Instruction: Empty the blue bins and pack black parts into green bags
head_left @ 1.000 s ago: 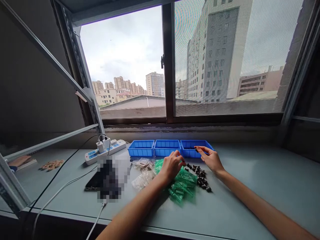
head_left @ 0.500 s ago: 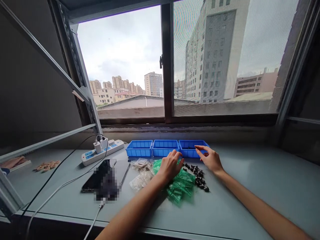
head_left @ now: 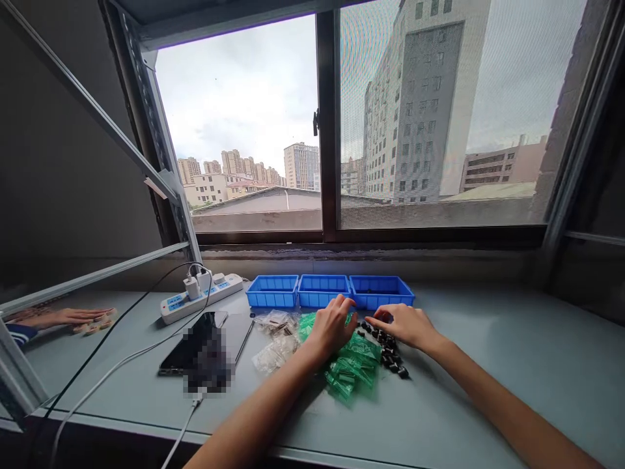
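My left hand [head_left: 333,324] rests above the green plastic packets [head_left: 352,368], its fingers loosely bent and apart from the thumb; nothing shows in it. My right hand [head_left: 405,324] reaches over the pile of small black screw-like parts [head_left: 389,355], thumb and forefinger apart at the pile's upper edge. No part shows between them. Behind my hands stand three blue bins in a row: a left bin [head_left: 272,301], a middle bin [head_left: 315,301] and a right bin [head_left: 385,302]. A few dark pieces seem to lie in the right bin.
Clear plastic packets [head_left: 276,352] lie left of the green ones. Farther left are a phone [head_left: 188,348] on a cable and a power strip [head_left: 200,298]. At the far left another person's hand [head_left: 73,317] touches small tan pieces [head_left: 100,324]. A window is behind the table.
My right hand has moved from the right bin down to the black parts. My left hand stays over the green packets. At the far left, the other person's hand has come onto the tan pieces.
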Available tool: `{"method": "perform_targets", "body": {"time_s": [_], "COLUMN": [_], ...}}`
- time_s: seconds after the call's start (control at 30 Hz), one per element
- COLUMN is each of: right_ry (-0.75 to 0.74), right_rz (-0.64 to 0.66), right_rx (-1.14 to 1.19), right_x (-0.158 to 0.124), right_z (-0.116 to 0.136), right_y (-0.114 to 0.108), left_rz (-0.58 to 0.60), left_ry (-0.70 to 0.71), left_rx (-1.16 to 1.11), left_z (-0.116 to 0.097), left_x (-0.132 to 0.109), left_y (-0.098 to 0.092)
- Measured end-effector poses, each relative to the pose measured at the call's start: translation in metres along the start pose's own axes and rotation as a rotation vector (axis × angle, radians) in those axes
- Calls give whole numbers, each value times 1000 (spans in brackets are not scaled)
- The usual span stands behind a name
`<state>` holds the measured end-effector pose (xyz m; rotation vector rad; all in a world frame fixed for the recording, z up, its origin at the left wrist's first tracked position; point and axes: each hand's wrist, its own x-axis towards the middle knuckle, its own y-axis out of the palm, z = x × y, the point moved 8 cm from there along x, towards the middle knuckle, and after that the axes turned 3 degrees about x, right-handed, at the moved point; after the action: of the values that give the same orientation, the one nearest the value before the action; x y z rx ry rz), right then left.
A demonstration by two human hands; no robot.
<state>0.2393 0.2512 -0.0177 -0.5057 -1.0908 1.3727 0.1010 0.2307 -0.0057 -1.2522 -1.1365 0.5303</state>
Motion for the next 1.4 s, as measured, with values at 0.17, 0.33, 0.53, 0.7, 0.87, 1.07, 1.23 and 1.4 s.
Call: {"method": "perform_targets", "body": {"time_s": [0.17, 0.33, 0.53, 0.7, 0.87, 1.07, 1.23, 1.4], "right_ry": [58, 33, -14, -65, -52, -25, -28, -96], "right_rz": [122, 217, 290, 272, 250, 167, 59, -30], "right_rx": [-94, 72, 86, 140, 90, 72, 83, 180], "right_x": [-2, -5, -10, -10, -10, -9, -7, -7], "right_z": [-2, 5, 14, 20, 20, 21, 22, 26], "right_y": [2, 9, 18, 24, 26, 20, 12, 6], "left_rz": [1, 3, 9, 8, 1, 13, 23, 20], "left_ry": [9, 9, 7, 15, 19, 12, 3, 23], "left_rx": [4, -7, -8, 11, 19, 12, 24, 32], "left_z": [0, -1, -2, -2, -1, -3, -2, -3], "left_x": [0, -1, -1, 0, 1, -1, -1, -1], "left_y": [1, -1, -3, -1, 0, -4, -3, -3]}}
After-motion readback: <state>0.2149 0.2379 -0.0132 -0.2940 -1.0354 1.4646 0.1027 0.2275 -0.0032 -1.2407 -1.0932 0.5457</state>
